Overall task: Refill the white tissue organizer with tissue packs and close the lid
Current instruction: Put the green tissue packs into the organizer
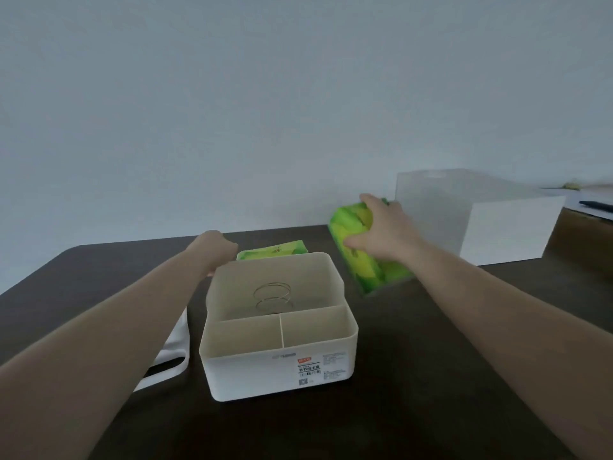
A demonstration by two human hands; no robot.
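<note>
Beneath your hands spreads a dark table (414, 360) against a pale wall (232, 94), your right hand (381, 232) clamped on a green tissue pack (358, 257), your left hand (212, 249) closed at the white organizer (278, 360) rim.

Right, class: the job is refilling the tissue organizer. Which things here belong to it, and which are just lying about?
Belong to the job:
organizer, open
spring inside it
held pack, in the right hand
second pack behind the organizer
lid beside it
left hand at the organizer's rim

Lying about:
white box
clear box
</note>
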